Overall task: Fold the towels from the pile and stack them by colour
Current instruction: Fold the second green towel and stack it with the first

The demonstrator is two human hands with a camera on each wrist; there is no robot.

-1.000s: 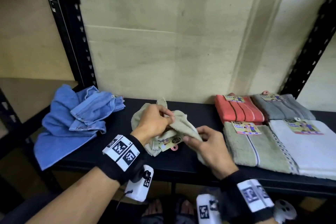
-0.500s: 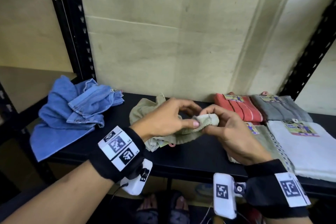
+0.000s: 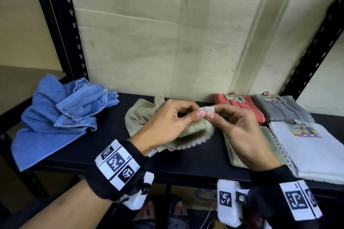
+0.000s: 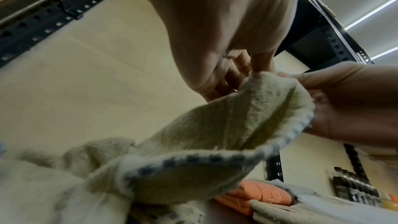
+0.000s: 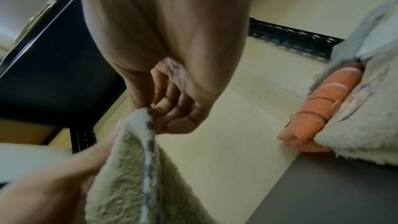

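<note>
Above the middle of the black shelf (image 3: 201, 161), the left hand (image 3: 167, 122) and right hand (image 3: 240, 132) each pinch one edge of the beige towel (image 3: 195, 132) between thumb and fingertips, knuckles nearly touching. Its loose end trails on the shelf. Crumpled blue towels (image 3: 55, 121) lie far left; folded orange (image 3: 240, 106), grey (image 3: 283, 109), beige and white towels (image 3: 312, 150) sit right.

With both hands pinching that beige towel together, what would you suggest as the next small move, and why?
Probably draw the hands apart along the edge. The left hand and right hand pinch the beige towel at nearly one spot, and the rest lies bunched on the shelf, so it needs spreading before folding.
</note>
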